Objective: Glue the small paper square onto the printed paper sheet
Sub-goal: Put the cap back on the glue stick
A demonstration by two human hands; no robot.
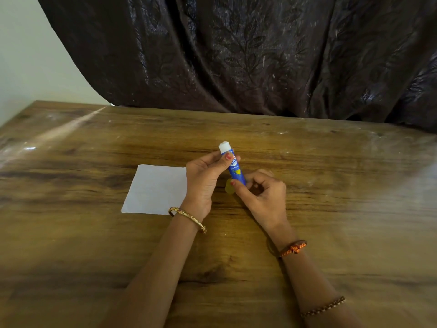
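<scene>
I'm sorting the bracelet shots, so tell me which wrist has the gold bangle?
The left wrist. Its gold bangle is a smooth metal band, while the right arm wears an orange thread band and a bead string.

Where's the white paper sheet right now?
Head view: the paper sheet lies flat on the wooden table, left of centre, beside the left hand holding the glue stick.

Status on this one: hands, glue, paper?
Left hand grips glue stick, white tip up, uncapped. Right hand pinches its base. White paper flat on table, untouched by glue. Nothing blocking.
</scene>
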